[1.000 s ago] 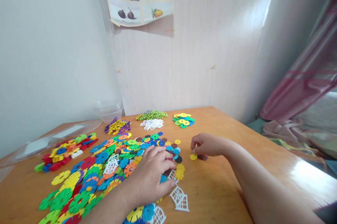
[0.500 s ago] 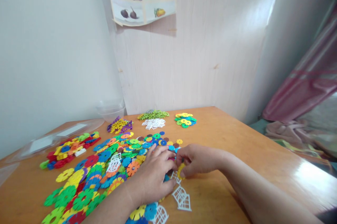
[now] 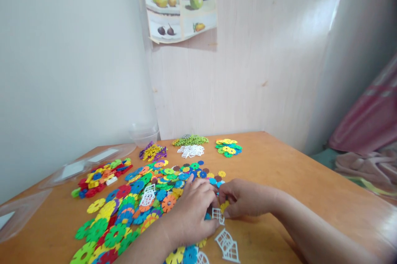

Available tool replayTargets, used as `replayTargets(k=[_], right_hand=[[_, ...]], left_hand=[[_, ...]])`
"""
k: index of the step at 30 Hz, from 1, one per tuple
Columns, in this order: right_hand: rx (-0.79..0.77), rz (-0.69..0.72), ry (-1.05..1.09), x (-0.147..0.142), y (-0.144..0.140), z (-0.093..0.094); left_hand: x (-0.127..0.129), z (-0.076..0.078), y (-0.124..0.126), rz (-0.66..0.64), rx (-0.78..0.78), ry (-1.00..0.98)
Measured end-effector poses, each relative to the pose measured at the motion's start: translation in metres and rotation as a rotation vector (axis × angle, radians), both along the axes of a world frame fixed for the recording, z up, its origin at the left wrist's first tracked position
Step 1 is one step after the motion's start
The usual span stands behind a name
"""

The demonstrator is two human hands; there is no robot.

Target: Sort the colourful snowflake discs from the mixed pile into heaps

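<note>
**Right hand at yellow disc, left hand spread over mixed heap**

Seen from here: wooden table (image 3: 279, 173), cluttered on its left half. Right hand (image 3: 243, 198) is low at the heap's right edge, thumb and fingers curled in with a narrow gap. Yellow disc (image 3: 223, 206) shows at that gap, partly covered by the fingers; can't tell whether it's gripped or just touched. Left hand (image 3: 197, 210) palm down on the disc heap (image 3: 169, 204), fingers loosely apart, no closed grip seen; underside hidden. It and its forearm block the middle of the heap.

In the way: a white lattice piece (image 3: 218, 215) lies between the two hands, right by the left thumb. More white lattice pieces (image 3: 228, 245) overlap on the table nearer the person. Another white piece sits on top of the heap.

Around: toy blocks (image 3: 102, 175) left of the heap, flat plastic bags (image 3: 72, 169) beyond them. Back row, left to right: clear tub (image 3: 144, 135), purple-and-yellow pile (image 3: 153, 152), green pile (image 3: 190, 141) with white pieces just in front, then a small stack of flower discs (image 3: 228, 149). Fruit poster (image 3: 181, 14) on the wall panel. Far right, pink cloth (image 3: 369, 111) hangs above crumpled fabric (image 3: 362, 169).
</note>
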State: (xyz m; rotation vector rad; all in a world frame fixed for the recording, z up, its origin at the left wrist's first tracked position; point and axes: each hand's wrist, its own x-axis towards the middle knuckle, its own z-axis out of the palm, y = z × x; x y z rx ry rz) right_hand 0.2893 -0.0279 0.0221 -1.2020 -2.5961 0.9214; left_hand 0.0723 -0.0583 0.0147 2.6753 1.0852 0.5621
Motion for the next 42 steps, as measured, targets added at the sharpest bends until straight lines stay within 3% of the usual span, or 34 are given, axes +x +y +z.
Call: replayTargets(k=[17,21,25,29,34,42], right_hand=[[-0.168,-0.056,0.069,0.008,0.009,-0.009],[-0.114,-0.132,0.254,-0.001,0.006,-0.008],[-0.172,-0.189,0.510,-0.017,0.007,-0.018],[-0.169,-0.291,0.544,-0.026,0.014,-0.026],[-0.061,-0.441,0.519,-0.031,0.033,-0.015],[-0.136,-0.660,0.641,-0.050,0.106,-0.016]], left_hand=[[-0.002,0.005,0.006,0.155,-0.105,-0.129],[-0.003,0.008,0.009,0.201,-0.106,-0.197],[-0.004,0.004,0.012,0.221,-0.089,-0.232],[-0.007,-0.001,0.016,0.239,-0.014,-0.213],[-0.018,-0.001,0.019,0.230,0.176,-0.044],[-0.027,-0.003,0.023,0.244,0.151,0.118]])
